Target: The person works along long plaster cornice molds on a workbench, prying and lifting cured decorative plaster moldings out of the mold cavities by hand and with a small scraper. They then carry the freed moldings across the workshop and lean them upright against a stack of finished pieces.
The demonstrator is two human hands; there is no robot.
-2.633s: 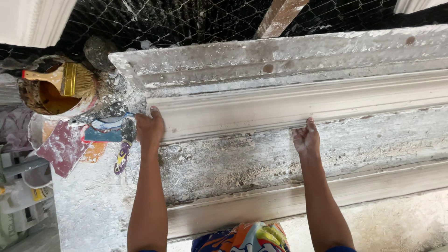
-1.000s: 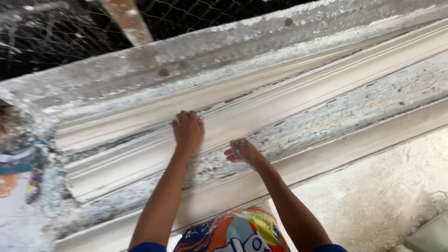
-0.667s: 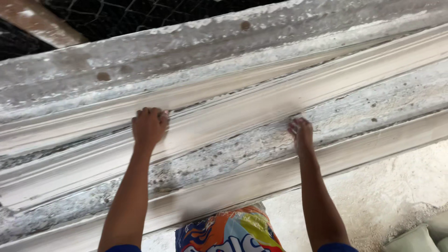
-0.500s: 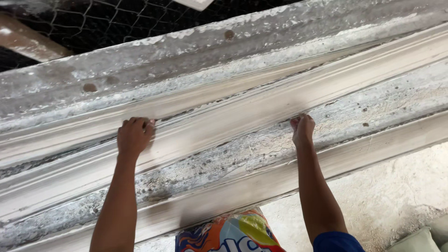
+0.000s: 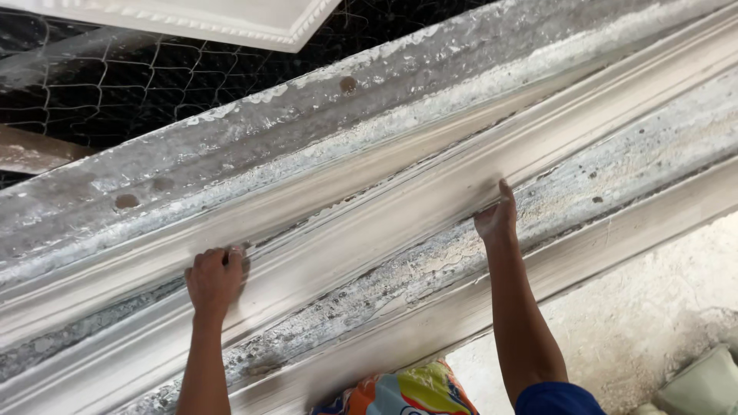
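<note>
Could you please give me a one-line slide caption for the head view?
Left hand and right hand press on a long white moulded strip lying in its plaster-crusted mould.

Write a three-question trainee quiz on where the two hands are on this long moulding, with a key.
1. True or false: the left hand lies palm-up, clear of the long white moulding.
2. What lies behind the bench's far edge? A) wire mesh B) a brick wall C) a glass pane
3. Fill in: the right hand rests against the moulding's ____ edge, the one closer to the person.

Key:
1. False: it is curled, knuckles up, on the moulding.
2. A
3. near
</note>
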